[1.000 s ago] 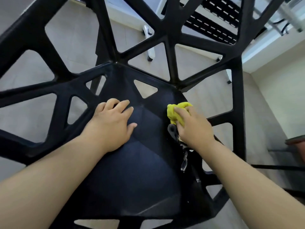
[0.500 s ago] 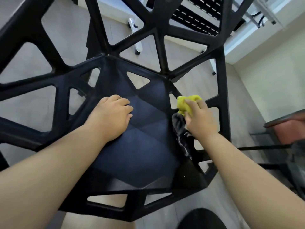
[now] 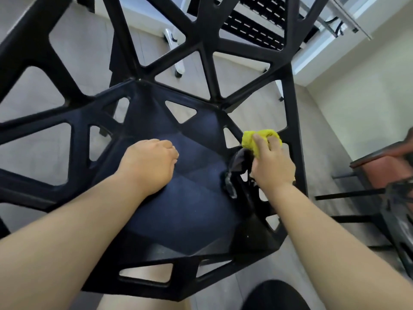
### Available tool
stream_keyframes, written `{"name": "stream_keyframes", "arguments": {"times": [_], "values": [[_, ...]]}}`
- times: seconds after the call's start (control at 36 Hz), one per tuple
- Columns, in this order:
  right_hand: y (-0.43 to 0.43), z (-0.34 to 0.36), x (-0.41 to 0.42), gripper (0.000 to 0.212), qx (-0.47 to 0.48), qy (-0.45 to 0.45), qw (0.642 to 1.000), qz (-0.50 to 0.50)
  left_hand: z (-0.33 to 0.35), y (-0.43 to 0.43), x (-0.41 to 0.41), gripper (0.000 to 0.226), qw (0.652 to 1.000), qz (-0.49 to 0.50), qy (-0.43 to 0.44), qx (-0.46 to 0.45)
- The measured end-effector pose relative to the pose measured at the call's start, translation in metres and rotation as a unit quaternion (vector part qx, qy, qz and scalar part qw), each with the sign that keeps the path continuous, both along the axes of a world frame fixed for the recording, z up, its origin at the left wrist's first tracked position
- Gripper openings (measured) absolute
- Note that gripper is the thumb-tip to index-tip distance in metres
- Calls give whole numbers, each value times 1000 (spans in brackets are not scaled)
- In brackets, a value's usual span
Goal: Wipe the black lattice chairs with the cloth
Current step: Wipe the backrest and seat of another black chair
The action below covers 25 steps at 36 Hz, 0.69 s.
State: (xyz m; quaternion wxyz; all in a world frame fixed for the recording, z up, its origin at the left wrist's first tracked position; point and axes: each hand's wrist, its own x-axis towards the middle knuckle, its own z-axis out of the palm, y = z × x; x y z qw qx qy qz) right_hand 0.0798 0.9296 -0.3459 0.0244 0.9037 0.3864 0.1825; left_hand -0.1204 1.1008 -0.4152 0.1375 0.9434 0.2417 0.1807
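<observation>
**Cloth's on the right rim, so the next stroke is the right hand's**

I'm looking straight down into the black lattice chair point(image 3: 201, 39). The right hand point(image 3: 271, 166) has its fingers curled round the yellow cloth point(image 3: 257, 139), which is bunched up and pressed on the right-side rim of the seat point(image 3: 190, 211), right where the side struts join. A dark bit of fabric point(image 3: 240, 163) hangs off the inner side of that hand. I can't tell if it's part of the same cloth.

The left hand point(image 3: 148, 166) is parked mid-seat with its fingers tucked under, holding nothing, well apart from the cloth.

What the next move hangs on, I reckon, is that the rim runs from the front corner away toward the chair's back, roughly in line with the right forearm. The cloth sits ahead of the palm, under the fingertips. So it's a push-pull along that rim with the right hand only. The left looks like it's just bracing.
</observation>
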Motion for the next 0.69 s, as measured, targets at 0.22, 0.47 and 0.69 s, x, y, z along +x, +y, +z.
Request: {"name": "stream_keyframes", "arguments": {"times": [0.22, 0.47, 0.69], "values": [[1, -12, -44, 45, -1, 196, 979, 60, 10, -6, -3, 25, 999, 16, 30, 1], [2, -10, -11, 48, 13, 74, 996, -45, 38, -29, 10, 55, 977, 11, 210, -33], [48, -6, -1, 38, -102, 143, 984, 7, 28, -42, 0, 63, 977, 9, 209, -39]]}}
